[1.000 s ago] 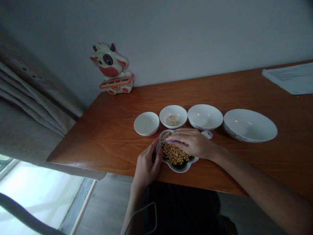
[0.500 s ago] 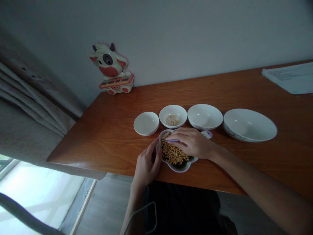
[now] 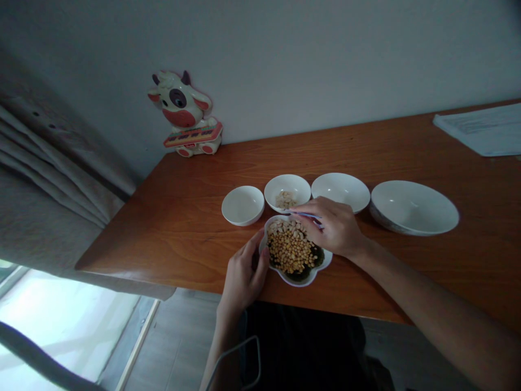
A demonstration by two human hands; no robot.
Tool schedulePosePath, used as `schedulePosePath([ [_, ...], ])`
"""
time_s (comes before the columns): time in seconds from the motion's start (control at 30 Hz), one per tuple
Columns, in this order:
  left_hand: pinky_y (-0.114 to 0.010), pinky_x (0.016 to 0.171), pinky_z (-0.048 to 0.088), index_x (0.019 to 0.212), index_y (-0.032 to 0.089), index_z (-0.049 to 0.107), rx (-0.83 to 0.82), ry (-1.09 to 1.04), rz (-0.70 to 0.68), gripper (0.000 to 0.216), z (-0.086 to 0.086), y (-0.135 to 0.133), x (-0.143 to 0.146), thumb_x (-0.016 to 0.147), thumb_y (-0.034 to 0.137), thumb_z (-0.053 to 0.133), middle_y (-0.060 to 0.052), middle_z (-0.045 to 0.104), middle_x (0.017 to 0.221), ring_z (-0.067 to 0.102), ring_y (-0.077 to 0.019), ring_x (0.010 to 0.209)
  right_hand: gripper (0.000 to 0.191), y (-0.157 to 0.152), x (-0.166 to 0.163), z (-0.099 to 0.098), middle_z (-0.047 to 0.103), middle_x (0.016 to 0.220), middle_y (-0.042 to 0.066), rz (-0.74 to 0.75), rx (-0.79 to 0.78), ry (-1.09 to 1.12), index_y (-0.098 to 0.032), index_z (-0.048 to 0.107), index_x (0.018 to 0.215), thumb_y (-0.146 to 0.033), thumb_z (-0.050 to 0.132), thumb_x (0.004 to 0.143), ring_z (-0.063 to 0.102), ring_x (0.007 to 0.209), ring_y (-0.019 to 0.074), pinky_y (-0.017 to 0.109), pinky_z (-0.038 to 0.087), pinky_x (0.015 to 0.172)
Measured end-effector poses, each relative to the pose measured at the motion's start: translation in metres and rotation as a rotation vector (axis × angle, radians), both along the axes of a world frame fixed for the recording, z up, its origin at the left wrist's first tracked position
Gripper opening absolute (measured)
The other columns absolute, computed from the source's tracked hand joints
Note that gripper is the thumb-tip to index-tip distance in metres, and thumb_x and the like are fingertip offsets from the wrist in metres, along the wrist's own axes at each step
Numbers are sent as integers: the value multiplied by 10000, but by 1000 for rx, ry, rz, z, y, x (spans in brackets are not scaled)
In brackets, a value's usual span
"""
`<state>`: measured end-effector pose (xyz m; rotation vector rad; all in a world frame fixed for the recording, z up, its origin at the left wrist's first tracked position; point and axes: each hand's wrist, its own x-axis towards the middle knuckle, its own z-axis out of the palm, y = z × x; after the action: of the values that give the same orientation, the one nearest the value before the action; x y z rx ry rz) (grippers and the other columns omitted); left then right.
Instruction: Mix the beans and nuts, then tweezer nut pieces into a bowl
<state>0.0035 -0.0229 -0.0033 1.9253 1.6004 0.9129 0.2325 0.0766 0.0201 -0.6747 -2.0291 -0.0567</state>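
Note:
My left hand [image 3: 245, 271] is closed on the left rim of a flower-shaped white dish [image 3: 300, 283]. Yellow kernels or beans [image 3: 290, 251] fill the dish's middle, pale flat seeds [image 3: 280, 228] lie at its far side, and something dark green shows at the near right. Over the far right of this dish, my right hand [image 3: 336, 225] pinches thin lilac tweezers [image 3: 307, 214]. Their tips point left, close to the near rim of a small white bowl [image 3: 299, 187] holding some pale flat seeds [image 3: 286, 199]. Whether the tips hold a seed I cannot tell.
In the same row stand a small white bowl [image 3: 243, 206] at left, a medium one [image 3: 341, 187] partly behind my right hand, and a large one [image 3: 415, 206] at right. A cow toy [image 3: 187, 114] leans at the wall. White sheets [image 3: 484, 130] lie far right on the wooden table [image 3: 171, 228].
My right hand with the tweezers has lifted and moved slightly away from me and right, uncovering more of the dish's contents. My left hand stays on the dish.

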Motion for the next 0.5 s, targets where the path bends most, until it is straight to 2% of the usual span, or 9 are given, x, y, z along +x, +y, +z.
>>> schedulePosePath([
  [0.2, -386, 991, 566, 1477, 182, 521, -6, -4, 3, 452, 0, 0, 0, 1063, 357, 475, -132, 742, 1231, 723, -248, 1114, 159, 7, 4, -3, 790, 962, 44, -87, -17, 90, -216, 679, 1081, -158, 643, 937, 737, 827, 166, 309, 579, 729],
  [0.5, -368, 999, 559, 1477, 195, 523, 0, 5, 9, 445, -1, 0, 0, 1062, 348, 482, -119, 730, 1286, 724, -246, 1128, 200, 7, 3, -3, 783, 950, 58, -82, -12, 70, -192, 679, 1116, -135, 659, 925, 728, 811, 167, 297, 567, 703],
])
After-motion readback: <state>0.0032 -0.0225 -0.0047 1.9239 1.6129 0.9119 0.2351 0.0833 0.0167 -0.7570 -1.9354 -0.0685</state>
